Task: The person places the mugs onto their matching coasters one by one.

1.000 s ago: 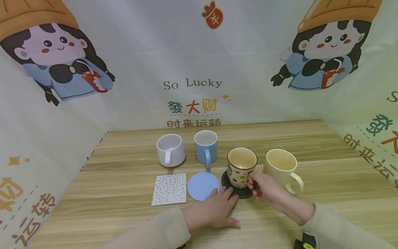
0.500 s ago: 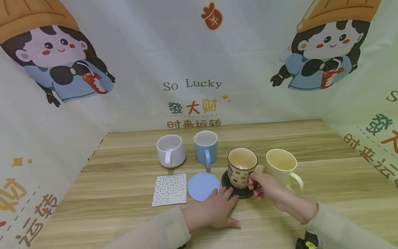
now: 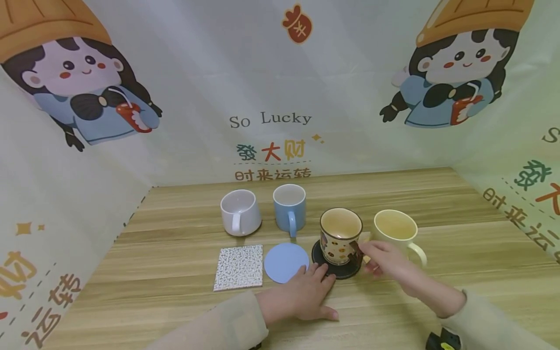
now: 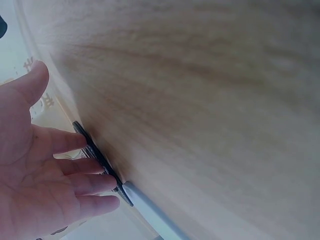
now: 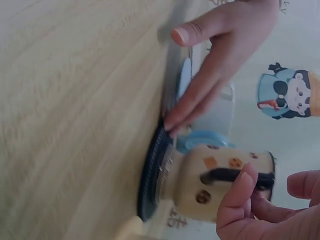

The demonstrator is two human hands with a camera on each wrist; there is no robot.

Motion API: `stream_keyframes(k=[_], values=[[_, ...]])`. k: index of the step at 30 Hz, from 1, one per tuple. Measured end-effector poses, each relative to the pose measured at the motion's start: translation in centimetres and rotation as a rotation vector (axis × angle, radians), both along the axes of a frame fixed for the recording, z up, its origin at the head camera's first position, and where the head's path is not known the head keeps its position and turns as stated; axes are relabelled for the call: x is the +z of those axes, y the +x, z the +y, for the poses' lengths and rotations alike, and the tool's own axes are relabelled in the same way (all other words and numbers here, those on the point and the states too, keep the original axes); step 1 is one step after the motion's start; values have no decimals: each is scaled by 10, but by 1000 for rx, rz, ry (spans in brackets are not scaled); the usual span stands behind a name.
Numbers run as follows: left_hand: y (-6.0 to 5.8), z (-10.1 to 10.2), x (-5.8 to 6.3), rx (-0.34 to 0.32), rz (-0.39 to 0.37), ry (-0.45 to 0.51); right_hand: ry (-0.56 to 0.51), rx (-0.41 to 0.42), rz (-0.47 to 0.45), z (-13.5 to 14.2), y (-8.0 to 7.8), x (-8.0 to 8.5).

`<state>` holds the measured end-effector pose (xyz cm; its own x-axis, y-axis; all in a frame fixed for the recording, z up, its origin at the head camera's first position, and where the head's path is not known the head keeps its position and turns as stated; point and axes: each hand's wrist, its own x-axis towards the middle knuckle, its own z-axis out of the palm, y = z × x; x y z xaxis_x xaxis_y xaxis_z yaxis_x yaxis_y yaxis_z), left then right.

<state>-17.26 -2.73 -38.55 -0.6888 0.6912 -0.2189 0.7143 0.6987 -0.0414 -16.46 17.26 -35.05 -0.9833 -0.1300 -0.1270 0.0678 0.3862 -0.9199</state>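
Clearly, one placing looks done: the patterned mug [image 3: 336,249] stands upright on the black coaster [image 3: 343,272], just ahead of the left hand's [image 3: 302,294] spread fingers, whose tips touch its edge. The right hand's [image 3: 393,265] fingers are loosely bent, thumb apart, pinching nothing beside the dark handle [image 5: 225,175]. Beyond the left fingers, the white mug [image 3: 245,218] and blue mug [image 3: 288,214] stand off the coasters; the yellow mug's [image 3: 395,227] base, past the right fingers, is hidden.

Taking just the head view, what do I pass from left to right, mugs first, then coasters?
Mugs: white mug, light blue mug, patterned beige mug, pale yellow mug. Coasters: speckled square coaster, round blue coaster, round black coaster.
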Motion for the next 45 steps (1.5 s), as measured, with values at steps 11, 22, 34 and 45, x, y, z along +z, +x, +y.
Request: stream_keyframes(k=[11, 22, 34, 45], values=[[-4, -4, 4, 10, -58, 12, 130, 31, 231, 11, 12, 30], [-19, -29, 24, 40, -98, 143, 283, 171, 615, -18, 33, 21], [-61, -58, 30, 389, -82, 543, 654, 488, 786, -54, 32, -12], [-86, -54, 27, 538, -234, 839, 882, 697, 578, -73, 20, -32]])
